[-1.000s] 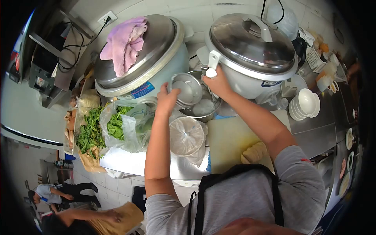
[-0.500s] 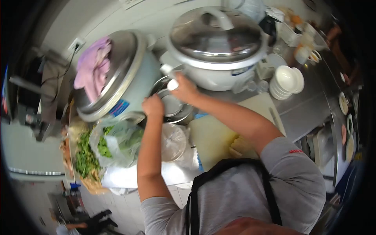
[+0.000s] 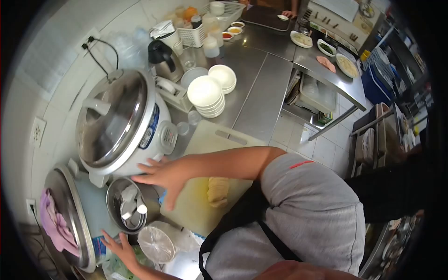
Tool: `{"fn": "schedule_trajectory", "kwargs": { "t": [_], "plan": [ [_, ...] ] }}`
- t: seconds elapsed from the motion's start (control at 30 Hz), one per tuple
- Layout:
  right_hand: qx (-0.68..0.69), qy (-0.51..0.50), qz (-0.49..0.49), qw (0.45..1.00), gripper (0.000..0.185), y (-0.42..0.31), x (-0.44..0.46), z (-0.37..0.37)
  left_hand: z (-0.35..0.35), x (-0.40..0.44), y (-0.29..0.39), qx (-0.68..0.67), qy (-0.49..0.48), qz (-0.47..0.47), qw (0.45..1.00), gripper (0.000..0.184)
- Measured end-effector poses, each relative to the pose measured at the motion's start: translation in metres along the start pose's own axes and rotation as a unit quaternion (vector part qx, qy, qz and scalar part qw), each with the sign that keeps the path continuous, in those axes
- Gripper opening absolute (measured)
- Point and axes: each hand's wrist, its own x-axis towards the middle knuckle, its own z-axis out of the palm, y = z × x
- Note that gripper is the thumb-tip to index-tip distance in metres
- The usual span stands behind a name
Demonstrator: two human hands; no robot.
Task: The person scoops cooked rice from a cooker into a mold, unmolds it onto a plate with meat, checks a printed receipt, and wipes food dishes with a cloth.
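My right hand (image 3: pixel 170 177) is open, fingers spread, above the near edge of the cutting board (image 3: pixel 212 137) beside a metal pot (image 3: pixel 112 198). Nothing is in it. My left hand (image 3: pixel 122 252) is open too, its fingers apart, close to a plastic bag of greens (image 3: pixel 112 268) and below the pot. Inside the pot lie white-handled utensils (image 3: pixel 128 205) whose exact kind I cannot make out. A pale yellowish piece of food (image 3: pixel 218 191) rests on the board under my right forearm. Near my left hand sits a round container wrapped in clear plastic (image 3: pixel 156 243).
A large rice cooker (image 3: pixel 161 135) stands behind the pot. Left of it is another lidded cooker (image 3: pixel 81 210) with a pink cloth (image 3: pixel 56 224) on top. Stacked white bowls (image 3: pixel 205 93), a thermos jug (image 3: pixel 163 60) and sauce dishes (image 3: pixel 234 31) line the steel counter. A person's hand (image 3: pixel 289 13) shows far back.
Both hands have let go at the pot and spread open; the white-handled utensils now lie inside it. My view has swung to the right, bringing more counter and the side table into sight.
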Motion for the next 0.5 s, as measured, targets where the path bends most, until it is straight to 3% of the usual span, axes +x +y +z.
{"fn": "schedule_trajectory", "kwargs": {
  "t": [0.1, 0.17, 0.23, 0.3, 0.37, 0.43, 0.5],
  "plan": [
    [0.113, -0.040, -0.021, 0.993, 0.101, 0.054, -0.078, -0.020, -0.016, -0.030, 0.007, 0.020, 0.034, 0.007, 0.999, 0.062],
    [0.136, -0.043, 0.131, 0.981, 0.089, 0.066, -0.146, -0.039, -0.024, -0.048, 0.013, 0.080, 0.072, 0.007, 0.994, 0.063],
    [0.119, 0.024, 0.170, 0.978, 0.081, 0.079, -0.210, -0.053, -0.026, -0.060, 0.024, 0.133, 0.110, 0.012, 0.985, 0.066],
    [0.248, 0.077, 0.225, 0.939, 0.075, 0.093, -0.270, -0.059, -0.025, -0.066, 0.041, 0.192, 0.130, 0.013, 0.973, 0.072],
    [0.368, 0.134, 0.237, 0.889, 0.076, 0.121, -0.324, -0.057, -0.027, -0.073, 0.059, 0.272, 0.138, -0.003, 0.952, 0.077],
    [0.590, 0.232, 0.255, 0.730, 0.076, 0.166, -0.372, -0.037, -0.025, -0.078, 0.067, 0.255, 0.137, -0.019, 0.957, 0.079],
    [0.424, 0.272, 0.560, 0.658, 0.076, 0.203, -0.404, -0.012, -0.023, -0.083, 0.083, 0.263, 0.146, -0.040, 0.953, 0.081]
  ]
}}
